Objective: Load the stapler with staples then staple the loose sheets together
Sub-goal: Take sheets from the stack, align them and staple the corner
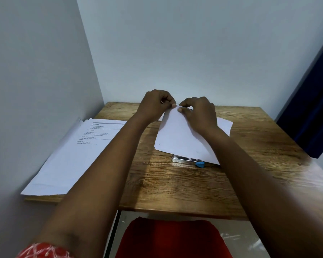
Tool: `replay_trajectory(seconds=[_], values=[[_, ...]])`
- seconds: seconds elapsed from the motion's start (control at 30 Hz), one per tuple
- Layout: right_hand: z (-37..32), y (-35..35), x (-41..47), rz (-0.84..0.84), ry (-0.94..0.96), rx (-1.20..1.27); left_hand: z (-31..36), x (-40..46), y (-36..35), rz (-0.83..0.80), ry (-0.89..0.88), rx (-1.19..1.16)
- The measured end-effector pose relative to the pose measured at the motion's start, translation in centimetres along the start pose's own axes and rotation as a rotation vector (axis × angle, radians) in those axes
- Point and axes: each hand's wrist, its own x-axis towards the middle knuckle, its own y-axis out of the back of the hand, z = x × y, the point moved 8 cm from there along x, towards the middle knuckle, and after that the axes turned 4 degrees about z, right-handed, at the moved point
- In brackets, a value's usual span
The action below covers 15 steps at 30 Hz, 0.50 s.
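Both hands meet at the far corner of the loose sheets point(177, 135), toward 12 o'clock on the wooden table point(175, 187). The left hand point(154, 106) pinches that corner between thumb and fingertips; the right hand point(199, 113) does the same from the other side, its thumb pressed on the top sheet. The stapler point(186, 160), metal with a blue end, lies flat at 6 o'clock of the sheets, its right end tucked under their near edge, and neither hand touches it. A printed stack point(73, 153) rests at 9 o'clock by the wall. The step seems to be squaring or checking the corner; whether a staple sits there cannot be told. If none does, the next move calls for one hand to keep the corner aligned while the other fetches the stapler
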Motion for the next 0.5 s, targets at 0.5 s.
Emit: replay_trajectory(seconds=[0.5], values=[[3.0, 1.9, 0.1, -0.015, -0.109, -0.068, -2.8, -0.7, 3.1, 0.194, 0.116, -0.151]])
